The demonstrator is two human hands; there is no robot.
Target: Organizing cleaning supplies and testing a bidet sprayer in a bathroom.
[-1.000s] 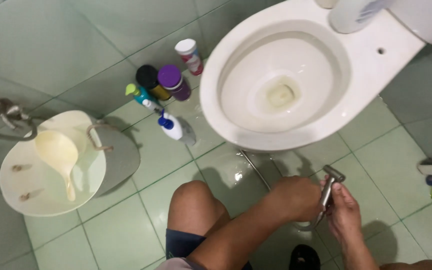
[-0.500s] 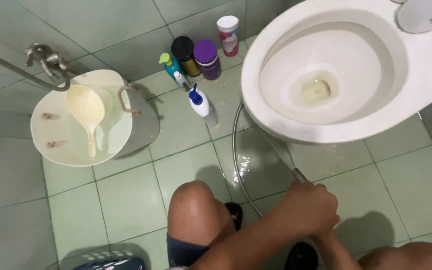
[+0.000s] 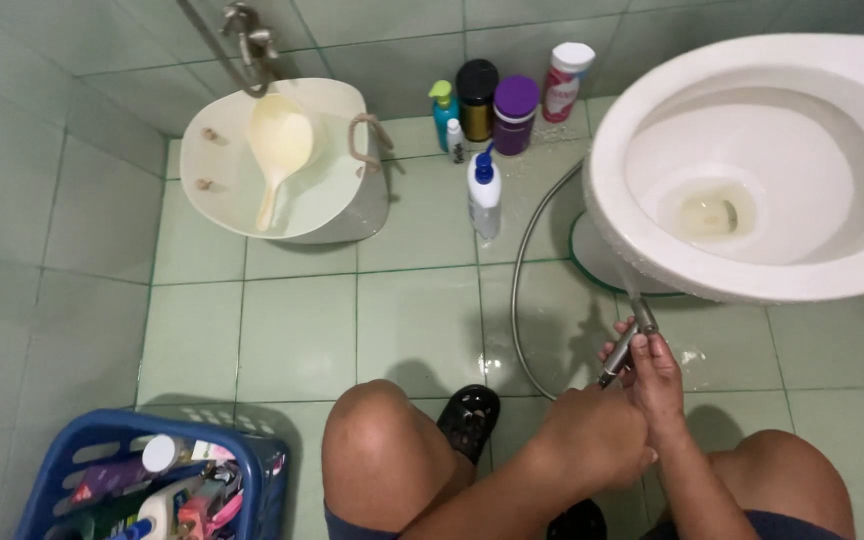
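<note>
My right hand grips a metal bidet sprayer. Its head points up at the outer underside of the white toilet bowl. The sprayer's silver hose loops across the wet green floor tiles toward the wall. My left hand is a closed fist just below and left of the sprayer handle, with its back to the camera. I cannot see anything inside it. I am squatting, with both knees at the bottom of the view.
A cream bucket holding a cream dipper stands under a wall tap. Several bottles line the wall, with a white blue-capped bottle in front. A blue basket of toiletries is bottom left. A black sandal is by my knee.
The view has swung left, bringing the blue basket into sight. My right hand has come out from behind the left fist and raised the sprayer toward the bowl's underside.
</note>
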